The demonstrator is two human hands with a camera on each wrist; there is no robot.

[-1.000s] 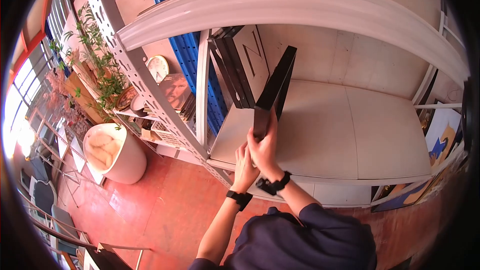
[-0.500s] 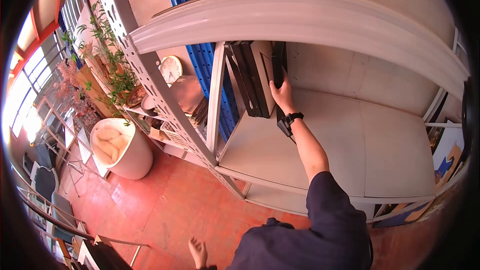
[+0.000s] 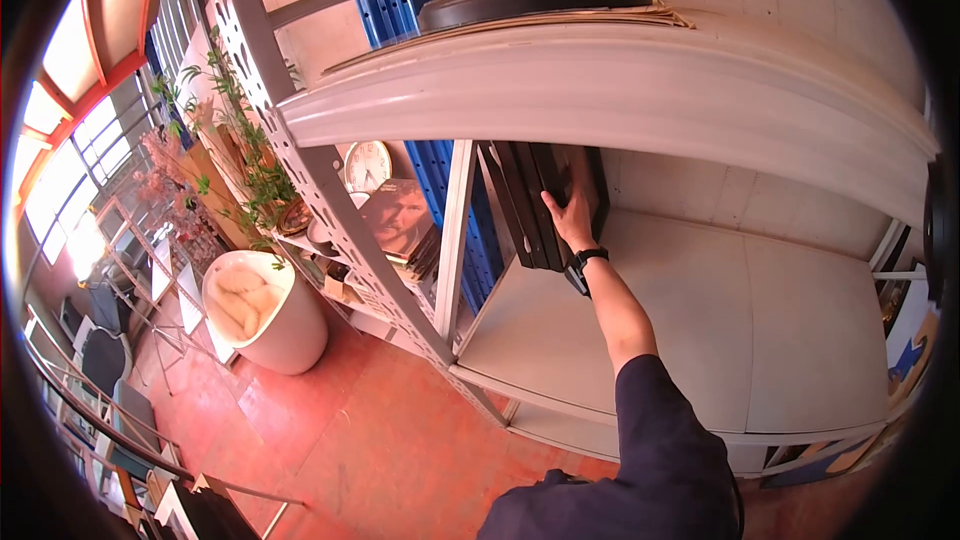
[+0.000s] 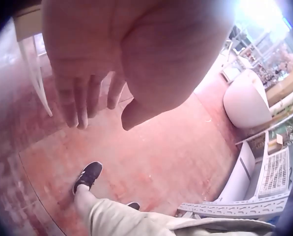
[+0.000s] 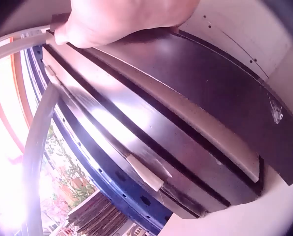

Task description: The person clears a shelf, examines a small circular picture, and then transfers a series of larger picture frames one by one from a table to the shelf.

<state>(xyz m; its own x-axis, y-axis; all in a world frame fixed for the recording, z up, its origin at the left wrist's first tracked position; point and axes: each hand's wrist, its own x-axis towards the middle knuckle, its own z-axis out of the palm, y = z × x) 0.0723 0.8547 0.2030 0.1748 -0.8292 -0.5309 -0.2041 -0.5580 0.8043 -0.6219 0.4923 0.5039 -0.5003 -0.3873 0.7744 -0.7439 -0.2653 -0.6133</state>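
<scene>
Several black picture frames [image 5: 131,118] stand side by side, leaning, at the left end of the shelf. My right hand [image 3: 572,222] rests on the outermost frame [image 3: 598,202], fingers extended over its dark face and thumb at its front edge. In the right wrist view, that hand [image 5: 126,22] lies along the top of the picture, with its fingertips hidden. My left hand [image 4: 112,64] hangs loose above the red floor, fingers relaxed and holding nothing; the head view does not show it.
The white shelf board [image 3: 660,310] extends right of the frames. Above it runs a thick white beam [image 3: 620,90], and a perforated post [image 3: 330,190] rises at the left. Beyond stand a blue upright [image 3: 440,190], a wall clock [image 3: 368,166] and a white tub chair [image 3: 265,315].
The outermost frame was carried in both hands, then set against the other frames. My left hand came off it and dropped out of the head view. My right hand stays on the frame.
</scene>
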